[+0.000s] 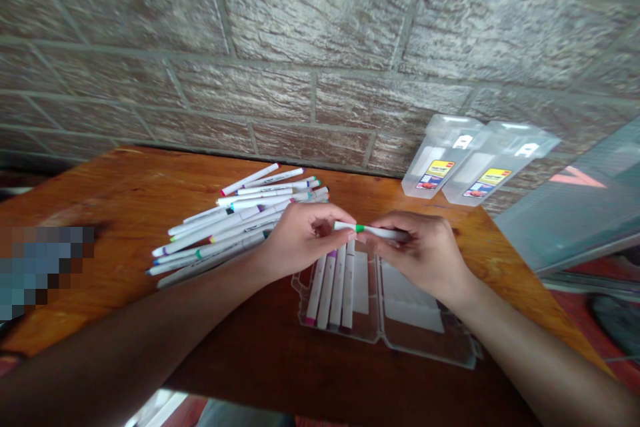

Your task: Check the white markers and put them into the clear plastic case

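Between my two hands, a white marker (379, 232) with a green band lies nearly level. My left hand (303, 233) pinches its left end, and my right hand (425, 243) grips the other end, hiding part of it. Just below is an open clear plastic case (379, 327). In its left half, several white markers (331, 290) lie side by side, one with a magenta tip. The case's right half (410, 300) shows a pale sheet. Behind my left hand, a loose heap of white markers (240, 210) with various coloured bands covers the wooden table.
Two translucent plastic containers (430, 167) with yellow and blue labels stand at the table's back right, near the brick wall (320, 27). A pixelated dark object (40, 267) is at the left of the wooden table (115, 213). A translucent panel (575, 200) rises beyond the right edge.
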The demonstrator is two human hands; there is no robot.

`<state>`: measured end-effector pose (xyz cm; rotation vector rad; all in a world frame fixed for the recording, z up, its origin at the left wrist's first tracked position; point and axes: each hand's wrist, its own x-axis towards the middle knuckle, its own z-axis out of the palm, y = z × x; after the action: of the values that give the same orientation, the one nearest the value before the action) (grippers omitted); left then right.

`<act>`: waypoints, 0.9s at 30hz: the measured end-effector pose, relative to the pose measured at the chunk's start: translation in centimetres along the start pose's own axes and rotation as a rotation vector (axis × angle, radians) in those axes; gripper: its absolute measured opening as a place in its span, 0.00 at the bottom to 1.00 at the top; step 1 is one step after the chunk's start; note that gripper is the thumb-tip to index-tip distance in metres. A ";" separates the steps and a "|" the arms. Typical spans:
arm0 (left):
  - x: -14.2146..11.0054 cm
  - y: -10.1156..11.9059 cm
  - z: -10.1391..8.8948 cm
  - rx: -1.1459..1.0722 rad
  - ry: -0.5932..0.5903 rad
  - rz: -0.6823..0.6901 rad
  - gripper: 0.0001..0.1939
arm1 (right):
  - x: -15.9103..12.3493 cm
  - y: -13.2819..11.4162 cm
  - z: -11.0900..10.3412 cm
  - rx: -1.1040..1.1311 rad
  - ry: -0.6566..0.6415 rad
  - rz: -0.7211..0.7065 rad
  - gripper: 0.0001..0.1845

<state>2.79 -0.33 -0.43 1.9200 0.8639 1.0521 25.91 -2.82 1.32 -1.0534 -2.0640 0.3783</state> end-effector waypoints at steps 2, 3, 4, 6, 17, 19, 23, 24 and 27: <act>0.0 0.0 0.0 0.012 0.001 0.007 0.12 | 0.0 0.1 -0.1 -0.004 0.002 0.000 0.10; 0.0 0.0 0.0 0.018 0.001 0.007 0.12 | 0.0 0.2 -0.1 -0.005 0.003 0.003 0.10; 0.0 0.1 0.0 0.023 0.001 0.004 0.12 | 0.0 0.2 -0.1 -0.007 0.002 0.006 0.10; -0.1 0.1 0.1 0.028 -0.001 0.001 0.12 | 0.0 0.2 -0.1 -0.012 0.003 0.009 0.11; -0.2 0.0 0.1 0.044 0.000 0.054 0.11 | 0.0 -0.1 0.0 0.003 0.008 0.035 0.12; -0.2 -0.1 0.0 0.041 0.008 0.048 0.11 | 0.0 -0.1 0.0 0.028 0.005 0.050 0.11; -0.1 -0.1 0.0 0.039 0.002 0.037 0.10 | 0.1 -0.4 0.1 0.018 0.009 0.025 0.10; 0.0 -0.1 0.0 0.038 -0.002 0.036 0.10 | 0.1 -0.5 0.1 0.011 0.009 0.018 0.10; -0.1 0.0 0.0 0.023 -0.005 0.030 0.11 | 0.1 -0.5 0.1 0.026 0.010 0.034 0.08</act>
<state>2.78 -0.36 -0.49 1.9599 0.8506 1.0591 25.48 -3.10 1.56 -1.0742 -2.0289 0.4150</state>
